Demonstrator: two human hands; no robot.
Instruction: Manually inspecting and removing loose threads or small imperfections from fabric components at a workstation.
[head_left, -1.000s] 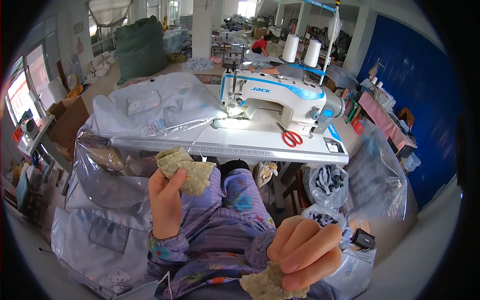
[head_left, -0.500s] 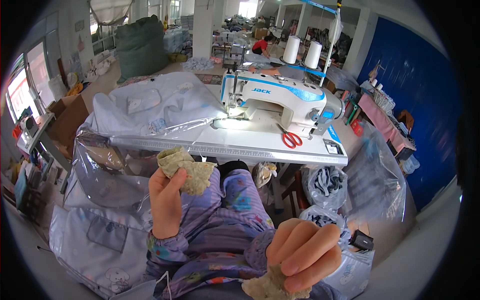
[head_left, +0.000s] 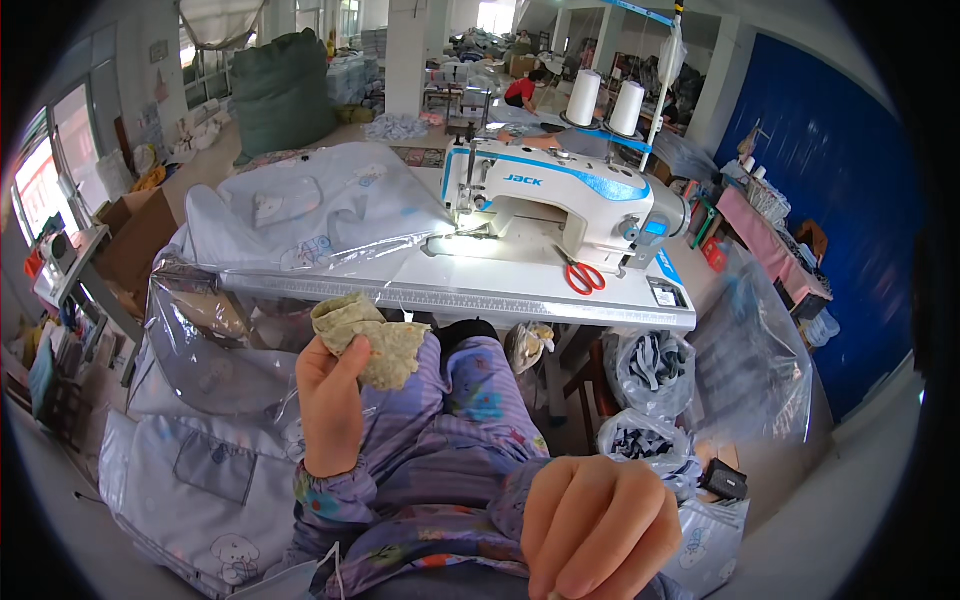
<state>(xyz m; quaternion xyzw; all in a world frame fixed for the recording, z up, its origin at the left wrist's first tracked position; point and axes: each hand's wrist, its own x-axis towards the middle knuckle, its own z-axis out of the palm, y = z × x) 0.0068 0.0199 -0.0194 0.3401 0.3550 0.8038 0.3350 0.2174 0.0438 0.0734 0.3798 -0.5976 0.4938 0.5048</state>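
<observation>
My left hand (head_left: 330, 400) is raised over my lap and grips a folded piece of flatbread (head_left: 366, 334), greenish-tan and torn at the edge. My right hand (head_left: 600, 530) is close to the camera at the bottom of the view, its fingers curled together. What it holds is hidden behind the fingers. Both sleeves are purple with a coloured print. Ahead of me stands a white and blue sewing machine (head_left: 560, 200) on a white table (head_left: 480, 295).
Red-handled scissors (head_left: 578, 275) lie on the table right of the machine. Pale garments in clear plastic (head_left: 310, 215) cover the table's left side and hang to the floor. Bags of fabric scraps (head_left: 655, 365) stand under the table's right end. Two thread cones (head_left: 605, 102) rise behind the machine.
My right hand has dropped lower and nearer the camera; the bread piece seen under it earlier is out of sight. My left hand holds the flatbread almost unmoved.
</observation>
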